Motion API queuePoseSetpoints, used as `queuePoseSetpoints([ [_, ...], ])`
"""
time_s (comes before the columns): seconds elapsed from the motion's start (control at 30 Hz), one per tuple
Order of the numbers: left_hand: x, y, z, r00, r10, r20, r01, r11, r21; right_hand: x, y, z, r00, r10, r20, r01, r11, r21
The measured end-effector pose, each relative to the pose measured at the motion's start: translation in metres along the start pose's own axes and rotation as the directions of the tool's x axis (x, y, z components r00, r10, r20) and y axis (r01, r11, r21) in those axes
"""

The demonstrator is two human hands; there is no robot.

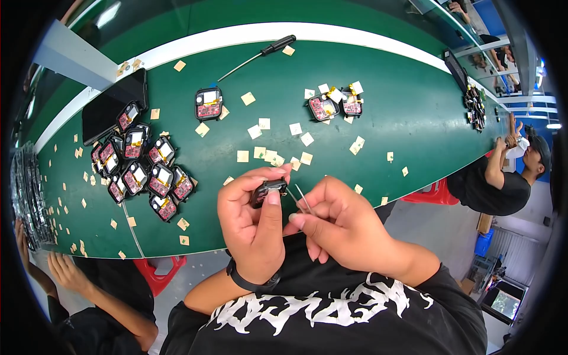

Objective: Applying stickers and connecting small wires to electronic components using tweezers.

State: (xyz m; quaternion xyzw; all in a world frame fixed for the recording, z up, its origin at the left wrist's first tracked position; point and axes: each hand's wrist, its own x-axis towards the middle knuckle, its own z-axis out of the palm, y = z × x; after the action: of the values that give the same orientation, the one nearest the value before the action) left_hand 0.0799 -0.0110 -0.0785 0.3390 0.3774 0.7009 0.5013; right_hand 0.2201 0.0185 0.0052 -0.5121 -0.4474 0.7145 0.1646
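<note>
My left hand (251, 234) grips a small black device casing (258, 194), held up just over the near edge of the green table. Its thumb presses on the casing's side, and the inside is turned mostly out of sight. Between the thumb and fingers of my right hand (352, 228) is a pair of metal tweezers (302, 196). The tweezers' tips point up, close beside the casing; whether they touch it I cannot tell. Farther off, one open casing (209, 104) with a red circuit board sits alone, and two more casings (323, 107) stand together to its right.
Several open casings (135, 176) are heaped at the left by a black tray (103, 115). A screwdriver (260, 56) lies at the back. Small pale squares (247, 99) are scattered over the table (408, 118). One person's hand (66, 271) is at left; another person (497, 177) sits at right.
</note>
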Motion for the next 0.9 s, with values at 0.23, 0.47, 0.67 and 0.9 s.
queuePoseSetpoints([
  [0.23, 0.0, -0.001, -0.002, 0.999, 0.041, 0.009, -0.042, 0.998, 0.054, 0.0, 0.003, 0.005, 0.992, 0.078, -0.099, -0.064, 0.989, 0.135],
  [0.47, -0.003, 0.001, -0.001, 0.999, 0.034, -0.002, -0.034, 0.994, 0.106, 0.005, 0.006, 0.011, 0.987, 0.112, -0.117, -0.096, 0.985, 0.141],
  [0.67, -0.003, 0.0, -0.001, 0.998, 0.05, 0.036, -0.056, 0.98, 0.189, 0.008, 0.007, 0.016, 0.976, 0.04, -0.214, -0.041, 0.999, 0.0],
  [0.9, -0.003, 0.0, -0.001, 0.993, 0.055, 0.101, -0.08, 0.962, 0.262, 0.007, 0.021, 0.011, 0.953, -0.18, -0.244, 0.099, 0.945, -0.312],
])
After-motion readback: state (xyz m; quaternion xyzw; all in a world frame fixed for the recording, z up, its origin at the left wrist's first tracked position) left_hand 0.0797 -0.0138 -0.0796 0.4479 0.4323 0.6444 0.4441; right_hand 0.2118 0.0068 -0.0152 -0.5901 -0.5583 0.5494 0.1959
